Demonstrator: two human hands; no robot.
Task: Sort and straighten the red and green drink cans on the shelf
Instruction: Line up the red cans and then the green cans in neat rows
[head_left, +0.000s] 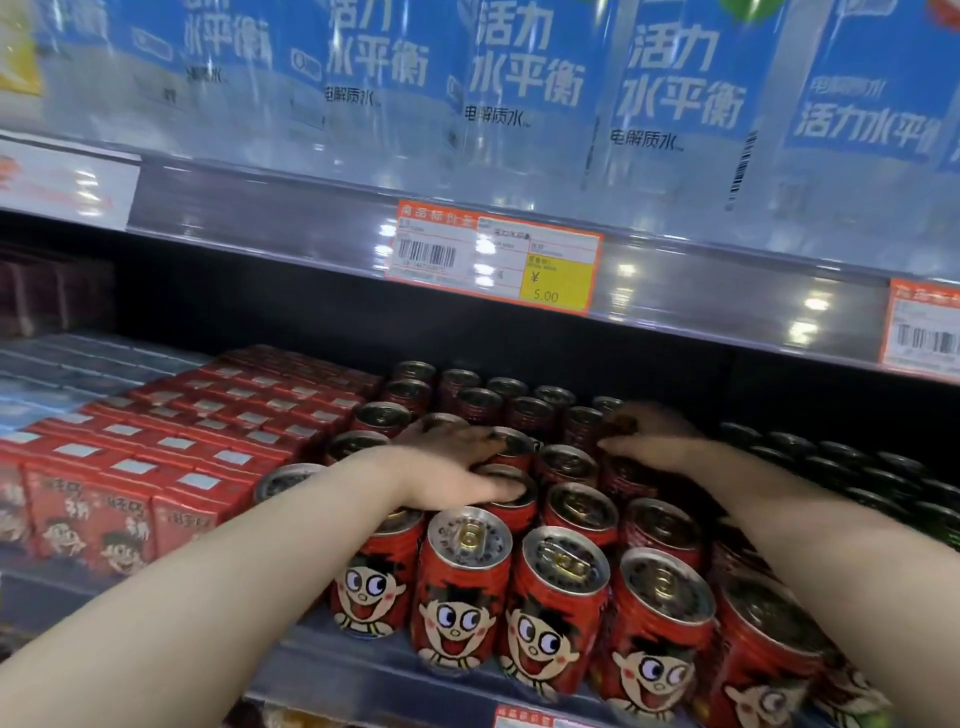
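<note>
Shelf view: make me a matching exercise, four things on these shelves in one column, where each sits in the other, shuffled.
Things
1. red cans
2. red cartons
3. dark green cans
4. yellow price tag

Places
A. far right of the lower shelf
B. left of the cans
C. upper shelf's front edge
D. under both hands, left hand and right hand

Pairs: 1-D, 2-B, 3-A, 4-C

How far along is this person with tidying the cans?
Partway, it seems. Done: the back red cans stand in neat rows. In hand: the left hand lies on can tops mid-block; the right hand reaches further back. Left: the front red cans lean unevenly, and the green cans look untouched.
</note>
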